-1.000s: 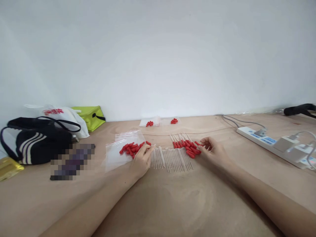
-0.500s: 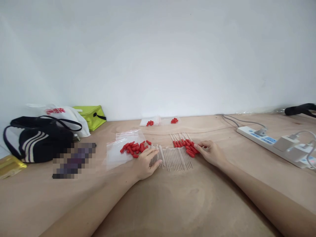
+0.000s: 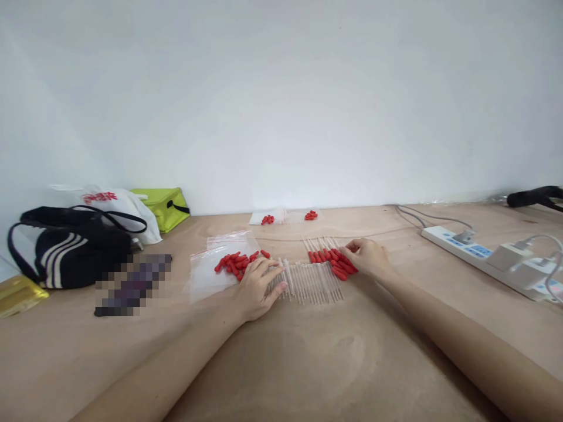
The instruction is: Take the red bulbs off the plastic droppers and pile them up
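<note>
My left hand (image 3: 260, 291) lies with its fingers stretched over the left end of a row of thin clear tubes (image 3: 314, 284). Beyond its fingertips is a loose heap of red rubber bulbs (image 3: 229, 264), partly hidden by the hand. My right hand (image 3: 367, 256) pinches with thumb and forefinger at the right end of a row of droppers (image 3: 324, 255), clear tubes pointing away with red bulbs on their near ends. The pinch is at a dropper's bulb; the fingertips partly hide it. More red bulbs (image 3: 343, 269) lie just below that hand.
Clear zip bags (image 3: 200, 281) lie under and behind the heap. Two small groups of red pieces (image 3: 267, 220) rest on bags near the wall. A power strip (image 3: 457, 241) with plugs is at the right. A black bag (image 3: 83, 249) and a green box-shaped bag (image 3: 162, 208) stand left.
My right hand has shifted slightly up and left, its fingertips now at the upper ends of the red bulbs. The left hand has barely moved, staying on the tubes.
</note>
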The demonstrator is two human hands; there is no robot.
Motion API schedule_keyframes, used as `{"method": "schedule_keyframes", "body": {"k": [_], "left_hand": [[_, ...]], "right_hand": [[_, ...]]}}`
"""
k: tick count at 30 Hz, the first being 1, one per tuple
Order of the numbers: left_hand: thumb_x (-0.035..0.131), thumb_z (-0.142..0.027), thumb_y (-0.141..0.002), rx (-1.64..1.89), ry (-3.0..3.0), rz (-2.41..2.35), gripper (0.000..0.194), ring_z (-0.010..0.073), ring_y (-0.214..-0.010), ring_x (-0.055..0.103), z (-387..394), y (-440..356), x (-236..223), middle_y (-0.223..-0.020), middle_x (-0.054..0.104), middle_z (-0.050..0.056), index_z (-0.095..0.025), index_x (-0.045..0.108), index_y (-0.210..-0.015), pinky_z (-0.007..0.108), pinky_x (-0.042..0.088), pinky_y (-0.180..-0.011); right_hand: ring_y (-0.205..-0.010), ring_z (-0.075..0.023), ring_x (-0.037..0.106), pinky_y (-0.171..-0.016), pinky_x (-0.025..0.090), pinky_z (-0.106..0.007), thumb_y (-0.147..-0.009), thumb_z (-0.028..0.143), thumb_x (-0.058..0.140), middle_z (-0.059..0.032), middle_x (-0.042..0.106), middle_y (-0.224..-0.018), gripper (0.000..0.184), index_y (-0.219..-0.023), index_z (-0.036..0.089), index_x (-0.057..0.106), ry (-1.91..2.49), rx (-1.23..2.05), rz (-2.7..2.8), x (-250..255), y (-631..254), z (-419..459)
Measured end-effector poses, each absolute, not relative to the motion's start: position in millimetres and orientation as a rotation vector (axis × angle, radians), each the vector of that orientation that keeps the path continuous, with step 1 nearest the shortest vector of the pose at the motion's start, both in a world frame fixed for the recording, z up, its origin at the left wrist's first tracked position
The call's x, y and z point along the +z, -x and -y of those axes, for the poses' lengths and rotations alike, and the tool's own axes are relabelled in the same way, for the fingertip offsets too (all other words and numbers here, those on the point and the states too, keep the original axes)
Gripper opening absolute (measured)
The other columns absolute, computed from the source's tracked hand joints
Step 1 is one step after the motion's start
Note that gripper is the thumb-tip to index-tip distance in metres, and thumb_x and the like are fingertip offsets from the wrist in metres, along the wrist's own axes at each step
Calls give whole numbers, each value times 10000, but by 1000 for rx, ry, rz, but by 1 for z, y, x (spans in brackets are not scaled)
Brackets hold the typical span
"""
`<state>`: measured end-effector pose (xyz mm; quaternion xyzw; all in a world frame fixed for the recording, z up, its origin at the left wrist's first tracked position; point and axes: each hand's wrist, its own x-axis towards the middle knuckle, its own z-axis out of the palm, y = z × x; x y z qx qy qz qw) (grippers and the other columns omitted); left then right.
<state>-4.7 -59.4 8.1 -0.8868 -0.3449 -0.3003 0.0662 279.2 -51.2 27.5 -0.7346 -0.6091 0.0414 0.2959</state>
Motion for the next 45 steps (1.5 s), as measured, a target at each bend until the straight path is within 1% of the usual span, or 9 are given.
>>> {"method": "schedule_keyframes", "body": {"k": [6,12,19,22,26,29,36,40,45], "left_hand": [[417,-314,-850,-952,2645,1046,265,225,-1005,454,57,6,3,-1031,566,76,-196,591,-1011,399,365,-841],[410,-304,-856,-949,2660,1038,282,220,-1019,449,58,5,4,-1044,548,82,-185,564,-1059,405,362,-882],[422,-302,-850,-942,2600,1094,485,237,-1180,344,58,5,5,-1263,398,120,-166,317,-1304,415,300,-983],[435,-292,-846,-952,2566,1031,470,241,-1184,344,58,4,4,-1271,395,131,-156,349,-1288,409,304,-973],[439,-277,-853,-979,2565,825,254,218,-1072,442,60,1,6,-1091,564,72,-206,564,-1062,413,300,-935],[455,-285,-853,-965,2600,709,188,176,-913,518,64,-3,10,-881,642,16,-231,606,-951,402,287,-908],[445,-217,-852,-926,2562,635,186,126,-654,494,72,-7,15,-615,602,-11,-186,614,-779,356,307,-800],[433,-230,-852,-867,2544,653,218,124,-568,433,76,-8,15,-547,565,-17,-197,613,-733,322,284,-655],[428,-230,-844,-828,2555,697,238,121,-544,425,75,5,18,-526,566,-17,-204,608,-690,319,279,-630]], "right_hand": [[-711,-219,576,-719,337,-347,-636,467,547,-30,644,-628,262,-606,219,629,2153,197,1638,30,-270,34],[-689,-206,579,-646,344,-309,-719,413,482,-45,646,-654,266,-615,211,621,2146,172,1575,37,-270,36],[-740,-170,547,-700,340,-296,-788,366,484,-26,640,-730,216,-696,194,579,1421,-20,1808,31,-253,72],[-732,-159,526,-739,302,-325,-811,308,490,-4,629,-703,172,-703,200,570,1175,-169,1990,13,-238,90],[-679,-138,505,-710,298,-320,-817,266,498,16,625,-680,151,-698,195,557,984,-195,2040,-1,-221,100],[-668,-137,507,-692,303,-318,-824,271,494,20,621,-671,166,-695,193,562,949,-177,2016,-1,-215,100],[-732,-149,506,-766,275,-356,-815,372,511,30,645,-759,174,-856,240,617,921,-297,2060,-1,-211,99],[-698,-155,491,-781,269,-379,-837,315,482,26,616,-657,163,-794,272,633,959,-344,2145,1,-209,103],[-705,-161,490,-807,278,-396,-838,299,456,10,591,-630,201,-738,256,625,1045,-329,2222,3,-222,105]]}}
